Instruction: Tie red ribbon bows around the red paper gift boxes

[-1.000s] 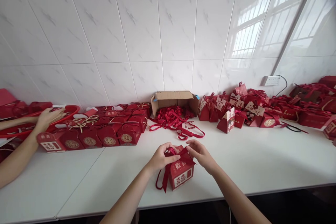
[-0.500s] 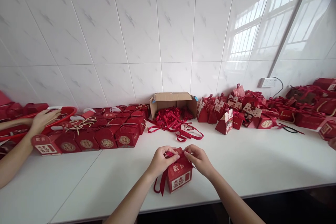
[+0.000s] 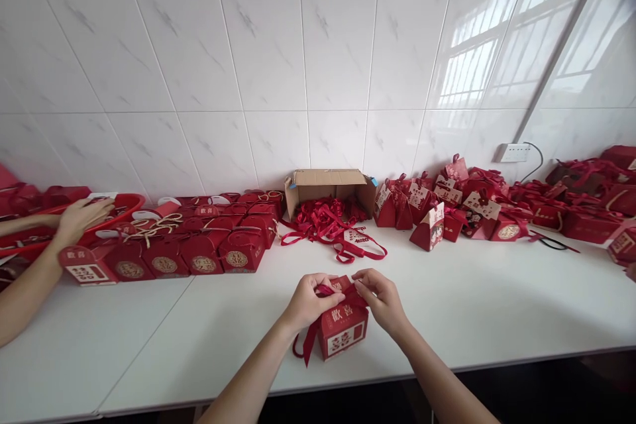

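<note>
A small red gift box [image 3: 344, 329] with a white label stands on the white counter [image 3: 472, 305] in front of me. My left hand [image 3: 308, 300] and my right hand [image 3: 379, 296] meet over its top, both pinched on the red ribbon [image 3: 325, 290] there. A loop and tail of that ribbon hang down the box's left side. Behind it lies an open cardboard box [image 3: 328, 188] on its side, with a heap of red ribbons [image 3: 332, 225] spilling out.
Rows of closed red gift boxes [image 3: 199, 244] line the wall at the left, and a pile of red boxes [image 3: 472, 209] fills the right. Another person's hand [image 3: 79, 217] rests at a red basket [image 3: 116, 207] at far left. A wall socket [image 3: 511, 152] sits at the right.
My fingers have drawn closer together over the box top, working the ribbon. The other person's hand stays at the red basket. The view has shifted slightly.
</note>
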The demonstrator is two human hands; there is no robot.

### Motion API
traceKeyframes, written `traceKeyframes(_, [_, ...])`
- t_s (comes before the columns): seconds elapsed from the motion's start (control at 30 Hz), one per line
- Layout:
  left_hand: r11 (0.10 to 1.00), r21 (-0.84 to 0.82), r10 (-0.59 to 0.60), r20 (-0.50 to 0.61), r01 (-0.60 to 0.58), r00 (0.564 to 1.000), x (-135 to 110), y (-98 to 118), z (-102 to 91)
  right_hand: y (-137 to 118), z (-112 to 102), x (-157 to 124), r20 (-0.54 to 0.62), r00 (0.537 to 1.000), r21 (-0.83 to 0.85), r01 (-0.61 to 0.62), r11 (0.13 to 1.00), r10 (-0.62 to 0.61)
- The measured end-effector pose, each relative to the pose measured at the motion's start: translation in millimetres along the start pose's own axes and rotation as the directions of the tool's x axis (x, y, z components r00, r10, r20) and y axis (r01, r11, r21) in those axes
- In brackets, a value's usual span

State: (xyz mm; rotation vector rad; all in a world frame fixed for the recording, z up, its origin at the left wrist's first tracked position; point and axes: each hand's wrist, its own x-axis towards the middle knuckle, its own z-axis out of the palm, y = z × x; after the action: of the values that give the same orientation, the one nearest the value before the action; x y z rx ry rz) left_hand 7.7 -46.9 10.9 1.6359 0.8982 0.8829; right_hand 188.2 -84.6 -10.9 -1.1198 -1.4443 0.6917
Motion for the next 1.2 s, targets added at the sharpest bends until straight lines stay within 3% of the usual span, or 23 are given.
traceKeyframes(0.27, [0.999,0.049,0.009,-0.007,-0.008,1.0,-4,4,0.5,2,-7,-3,0.044,0.999,0.034,-0.02,0.999,0.018])
traceKeyframes(0.4, [0.995,0.067,0.079,0.001,-0.079,0.997,-11,8,-6.1,10,-22,-7,0.206,0.978,0.143,-0.045,0.989,0.015])
traceKeyframes(0.5, [0.994,0.031,0.106,-0.171,-0.102,0.98,-23,-3,-15.1,22,-28,-11,0.409,0.912,0.247,-0.107,0.963,-0.003])
traceKeyframes(0.57, [0.997,-0.072,-0.003,-0.342,-0.023,0.94,-35,-17,-18.4,27,-25,-15,0.503,0.864,0.199,-0.122,0.972,0.005])
traceKeyframes(0.63, [0.977,-0.201,-0.145,-0.414,0.064,0.899,-50,-30,-16.2,28,-18,-21,0.536,0.844,0.103,-0.087,0.991,0.018])
traceKeyframes(0.8, [0.93,-0.351,-0.218,-0.302,0.104,0.928,-89,-44,7.3,23,-7,-44,0.47,0.882,0.018,-0.048,0.999,0.034])
traceKeyframes(0.97, [0.918,-0.366,-0.229,-0.181,0.15,0.956,-100,-41,22.8,28,-29,-67,0.436,0.894,0.059,-0.145,0.988,0.106])
traceKeyframes(1.07, [0.948,-0.27,-0.238,-0.26,0.166,0.936,-100,-43,24.8,41,-66,-67,0.259,0.935,-0.028,-0.244,0.969,0.243])
traceKeyframes(1.1, [0.958,-0.234,-0.232,-0.302,0.164,0.924,-100,-43,24.4,48,-83,-64,0.115,0.946,-0.104,-0.293,0.951,0.304])
traceKeyframes(1.13, [0.966,-0.2,-0.226,-0.325,0.166,0.918,-101,-44,23.3,55,-100,-61,-0.1,0.93,-0.237,-0.368,0.899,0.354])
traceKeyframes(1.17, [0.971,-0.173,-0.218,-0.336,0.167,0.916,-103,-46,21.5,62,-116,-58,-0.34,0.866,-0.366,-0.48,0.797,0.366])
traceKeyframes(1.2, [0.974,-0.155,-0.21,-0.349,0.165,0.913,-104,-47,18.9,70,-131,-57,-0.558,0.765,-0.454,-0.606,0.653,0.322])
